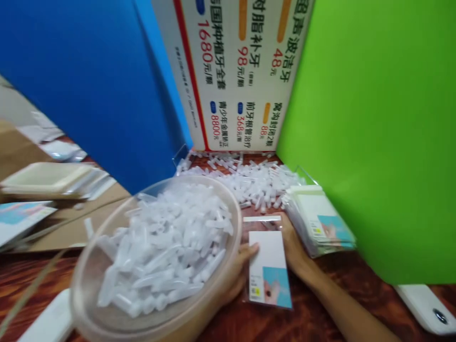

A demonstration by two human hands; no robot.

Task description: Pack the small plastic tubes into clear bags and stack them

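My left hand (239, 270) grips a clear plastic packet (268, 254) by its left edge, thumb on the front. Inside the packet is a white card with a blue printed picture near the bottom. Behind the packet's upper right edge is my right hand (287, 232); its fingers are mostly hidden, so what they hold or touch does not show. Just beyond lies a loose heap of small white plastic pieces (263, 183). A translucent round tub (238, 209) full of longer white plastic pieces (171, 242) covers part of my left forearm.
Similar packets (317, 204) are stacked at right, against a green panel (384, 142). A blue panel (89, 95) and a printed price board (235, 71) stand behind. At left are cardboard (64, 228) and more packets (46, 178). A white phone (423, 308) lies lower right.
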